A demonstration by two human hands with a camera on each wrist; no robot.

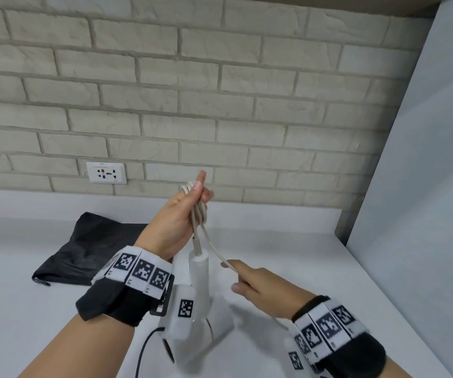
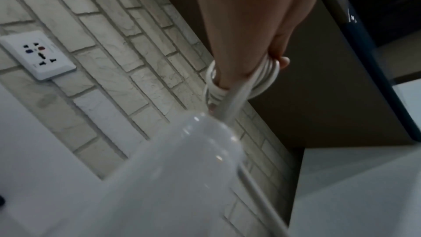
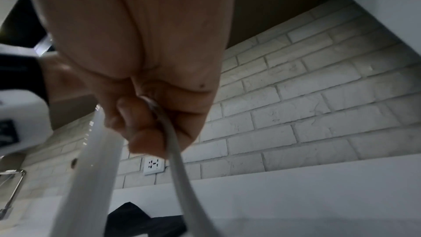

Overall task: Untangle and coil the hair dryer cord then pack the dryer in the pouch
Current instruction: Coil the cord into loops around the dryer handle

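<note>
My left hand [image 1: 177, 216] is raised above the counter and grips several loops of the beige cord [image 1: 200, 211] coiled round its fingers. Below it the white hair dryer [image 1: 199, 271] points handle-up, its head low and blurred by my left wrist. One strand runs down to my right hand [image 1: 252, 281], which pinches it between thumb and fingers. The black pouch [image 1: 89, 249] lies flat on the counter to the left. The left wrist view shows the coil [image 2: 264, 78] on my fingers above the dryer handle [image 2: 182, 159]. In the right wrist view the cord [image 3: 180, 168] passes through my curled fingers [image 3: 145, 123].
A brick wall with a white wall socket [image 1: 106, 173] backs the white counter [image 1: 315, 241]. A tall white panel [image 1: 424, 186] closes the right side. A thin black cable [image 1: 143, 347] hangs under my left wrist.
</note>
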